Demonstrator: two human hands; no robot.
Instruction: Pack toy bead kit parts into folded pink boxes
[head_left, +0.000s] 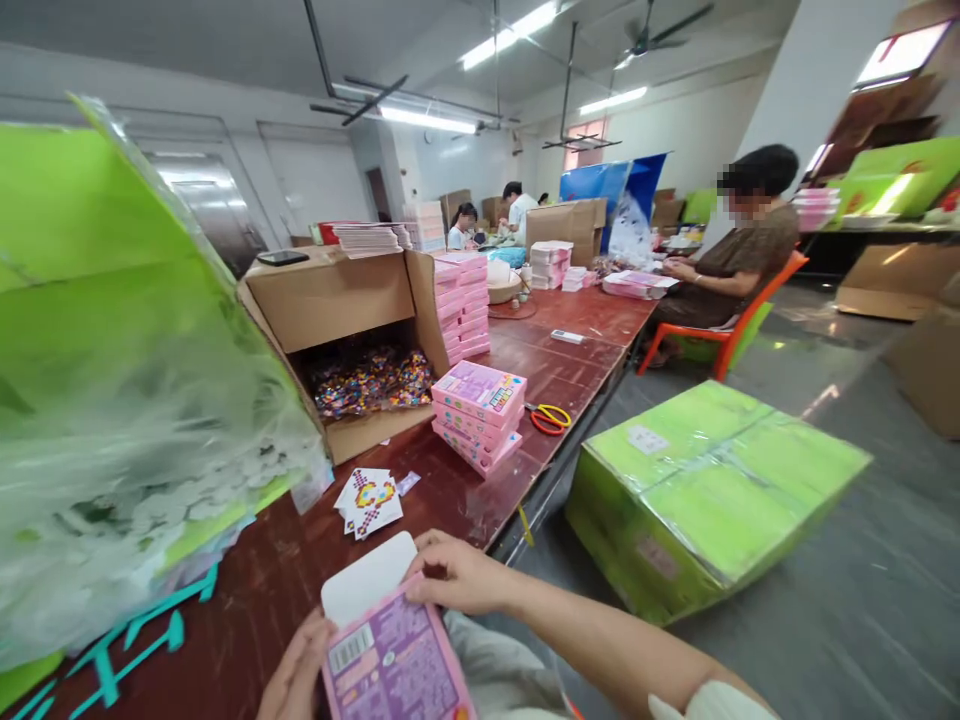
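A pink and purple box (pixel 397 660) with a barcode lies between my hands at the bottom of the head view, its white end flap (pixel 367 578) raised. My left hand (pixel 296 665) holds the box's left side. My right hand (pixel 457 572) grips the top right corner beside the flap, thumb on the printed face. Just beyond, printed cards (pixel 371 500) with colourful patterns lie on the dark red table (pixel 247 610). A short stack of pink boxes (pixel 480 410) stands farther off, with red and yellow scissors (pixel 550 418) to its right.
An open carton (pixel 337 300) holds many small multicoloured packets. Green sheeting and clear plastic bags (pixel 225 460) fill the left, near teal plastic pieces (pixel 142 640). On the floor at right sits a green carton (pixel 720 490). A seated person (pixel 750 240) works at the table's far right.
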